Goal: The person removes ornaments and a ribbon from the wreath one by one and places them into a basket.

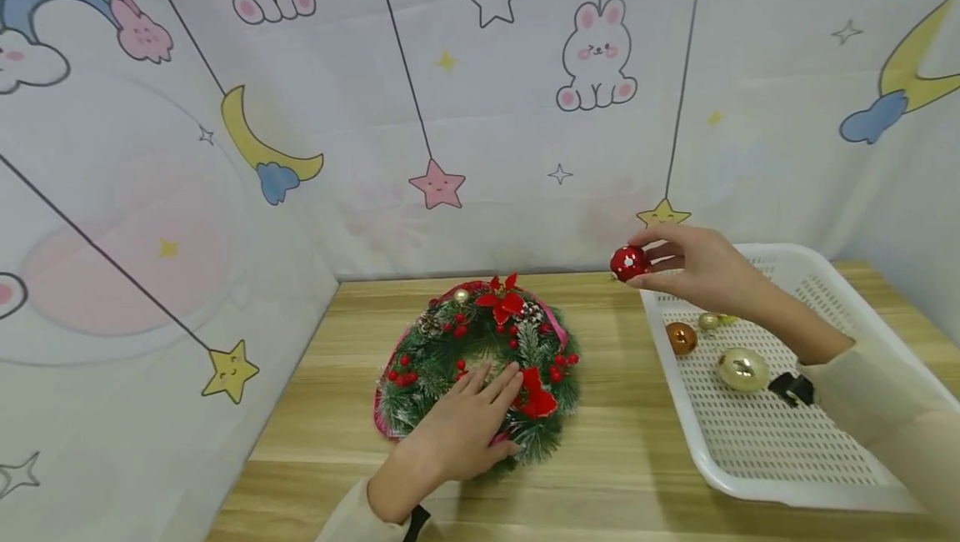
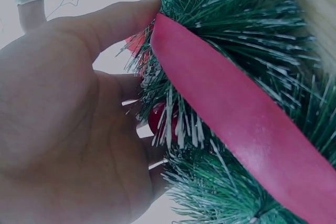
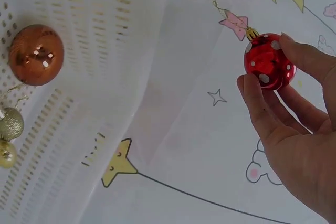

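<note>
A green Christmas wreath (image 1: 543, 442) with red poinsettias, berries, pine cones and a pink ribbon (image 2: 231, 114) lies on the table. My left hand (image 1: 465, 425) holds its near side. In the left wrist view, the thumb touches the ribbon's end while the fingertips disappear among the needles. Above the far left corner of the white basket, my right hand (image 1: 697, 263) pinches a shiny red bauble (image 1: 628, 263) with white dots between thumb and fingers. The bauble's gold cap and string loop show in the right wrist view, pointing away from the palm.
The white perforated basket (image 1: 693, 434) stands on the wooden table (image 1: 300, 475) at the right. Inside are a copper bauble (image 1: 681, 338), a larger gold bauble (image 1: 743, 369) and small gold balls (image 1: 708, 322). A printed cloth (image 1: 517, 125) hangs behind the table.
</note>
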The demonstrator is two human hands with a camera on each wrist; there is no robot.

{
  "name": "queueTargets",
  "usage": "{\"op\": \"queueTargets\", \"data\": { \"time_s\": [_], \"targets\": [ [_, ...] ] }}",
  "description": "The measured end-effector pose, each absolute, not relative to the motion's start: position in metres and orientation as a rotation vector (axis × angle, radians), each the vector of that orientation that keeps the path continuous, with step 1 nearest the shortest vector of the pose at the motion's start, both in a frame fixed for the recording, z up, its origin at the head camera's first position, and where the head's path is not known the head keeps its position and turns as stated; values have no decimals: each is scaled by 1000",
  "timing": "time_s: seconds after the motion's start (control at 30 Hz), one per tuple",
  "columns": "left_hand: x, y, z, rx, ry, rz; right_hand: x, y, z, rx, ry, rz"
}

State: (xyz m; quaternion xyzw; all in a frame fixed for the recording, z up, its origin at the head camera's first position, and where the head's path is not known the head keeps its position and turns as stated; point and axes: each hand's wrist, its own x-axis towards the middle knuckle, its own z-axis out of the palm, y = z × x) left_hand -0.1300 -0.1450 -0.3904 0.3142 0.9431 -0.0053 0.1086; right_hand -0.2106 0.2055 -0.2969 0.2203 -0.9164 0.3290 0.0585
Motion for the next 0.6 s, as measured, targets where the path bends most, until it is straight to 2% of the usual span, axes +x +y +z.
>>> {"op": "queueTargets", "data": {
  "time_s": [0.6],
  "targets": [
    [-130,-144,-390,930,2774,-16,-212,288,-328,476,-2948,791]
  ]
}}
